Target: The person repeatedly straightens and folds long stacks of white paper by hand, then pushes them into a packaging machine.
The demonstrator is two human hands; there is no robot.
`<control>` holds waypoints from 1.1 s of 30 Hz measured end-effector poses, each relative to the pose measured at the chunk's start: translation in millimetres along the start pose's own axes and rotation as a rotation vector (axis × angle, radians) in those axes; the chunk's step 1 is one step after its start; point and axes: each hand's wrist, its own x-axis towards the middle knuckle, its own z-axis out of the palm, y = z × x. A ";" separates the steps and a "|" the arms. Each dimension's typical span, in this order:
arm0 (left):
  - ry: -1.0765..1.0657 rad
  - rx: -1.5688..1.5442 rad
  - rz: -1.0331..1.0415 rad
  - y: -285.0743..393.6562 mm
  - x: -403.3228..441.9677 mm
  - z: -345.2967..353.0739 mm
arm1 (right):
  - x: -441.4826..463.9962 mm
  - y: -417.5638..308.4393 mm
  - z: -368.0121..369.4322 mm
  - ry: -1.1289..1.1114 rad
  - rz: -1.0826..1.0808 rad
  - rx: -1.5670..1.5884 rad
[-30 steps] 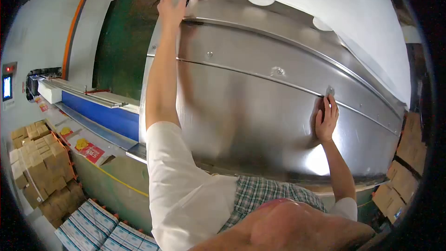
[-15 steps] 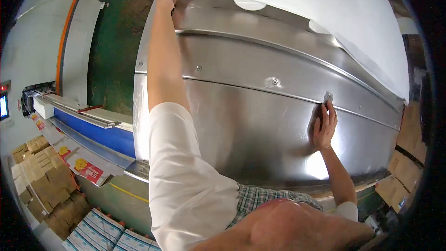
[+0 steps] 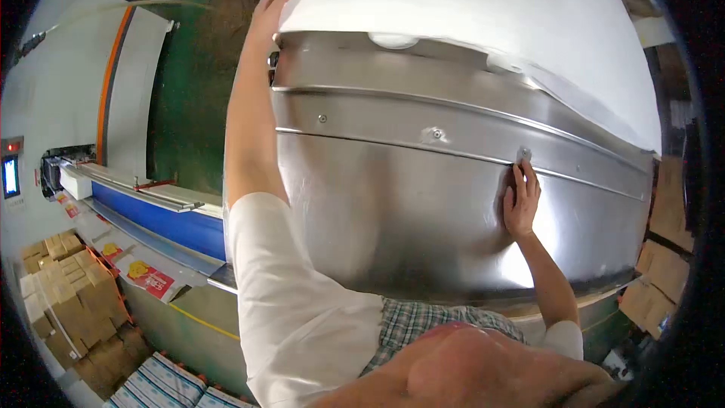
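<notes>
The white sheet [image 3: 476,11] is lying over the steel counter's [image 3: 408,219] far side; the left hand [image 3: 268,21] is reaching its left edge, its grip impossible to tell; the right hand [image 3: 521,200] is resting open on metal. Uneven pulling there is risking deeper creases or skewing; leftward, a blue belt [image 3: 151,211] is running past stacked cartons [image 3: 83,287].

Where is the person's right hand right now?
In the head view, the right hand is right of centre, against the shiny metal panel, its fingertips just below a small fitting.
</notes>
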 end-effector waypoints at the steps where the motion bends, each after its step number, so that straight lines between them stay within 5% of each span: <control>1: -0.076 0.307 0.064 4.1 4.0 0.2 | -0.1 0.5 0.1 0.003 0.002 0.003; 3: -0.122 0.455 0.134 21.7 5.7 16.6 | 0.5 0.5 -1.0 0.010 0.010 -0.001; 5: -0.395 1.026 0.204 70.6 -11.3 53.4 | 1.6 -3.1 -4.0 0.005 0.012 0.020; 7: -0.634 0.985 0.287 94.4 -22.3 96.6 | -1.2 0.6 0.6 0.035 -0.022 0.027; 10: -0.609 0.969 0.340 104.4 -39.0 150.8 | -2.5 3.9 2.4 0.048 -0.037 0.025; 12: -0.808 0.985 0.299 110.6 -47.7 169.3 | -3.5 3.2 0.6 0.040 -0.024 0.010; 15: -0.725 1.206 0.542 86.7 -43.6 170.8 | 0.3 5.1 -3.8 0.050 -0.030 0.046; 18: -0.695 1.338 0.441 113.7 -76.8 167.0 | 31.9 12.9 -2.4 0.027 -0.017 0.172; 22: -0.509 1.420 0.446 99.5 -90.1 168.9 | 143.4 -47.9 -23.9 0.174 -0.298 0.267; 27: -0.523 1.559 0.358 112.6 -115.2 171.4 | 260.4 -123.0 12.1 0.213 -0.561 0.289; 33: -0.464 1.575 0.249 118.0 -116.7 180.6 | 297.1 -35.1 0.5 -0.256 -0.141 -0.124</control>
